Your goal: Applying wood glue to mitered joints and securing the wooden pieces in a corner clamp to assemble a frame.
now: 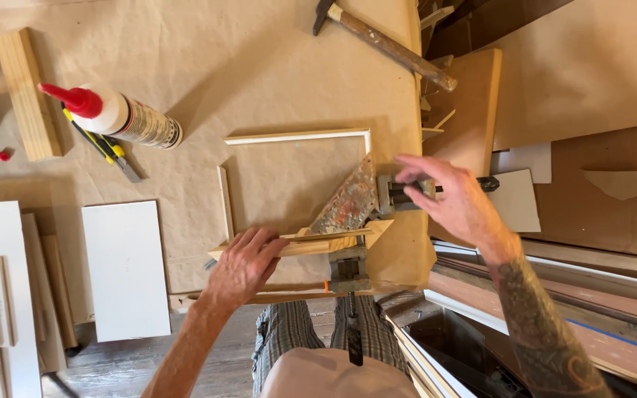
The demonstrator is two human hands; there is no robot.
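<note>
- The left hand [243, 267] lies palm down on a wooden frame strip [289, 247] at the near edge of the paper-covered bench [259, 66], its fingers spread and pressing on the strip rather than curled about it
- That strip runs into a corner clamp [355, 221], a paint-spattered triangular plate set at the bench's near right corner
- The right hand [451, 199] is clenched around the clamp's screw handle [436, 188], which sticks out sideways to the right of the plate
- A second screw handle [353, 332] of the clamp hangs down toward the person's lap, untouched
- Two more frame strips lie loose on the paper: a white-edged one [296, 136] across the far side and a short one [224, 203] along the left, forming an open rectangle with the held strip
- Far left, a glue bottle [123, 116] with a red nozzle lies on its side, with a yellow utility knife [101, 144] just beside it and a wood block [27, 92] near both
- A hammer [385, 40] lies at the bench's far right edge
- A white panel [125, 269] rests at the near left, well apart from both hands
</note>
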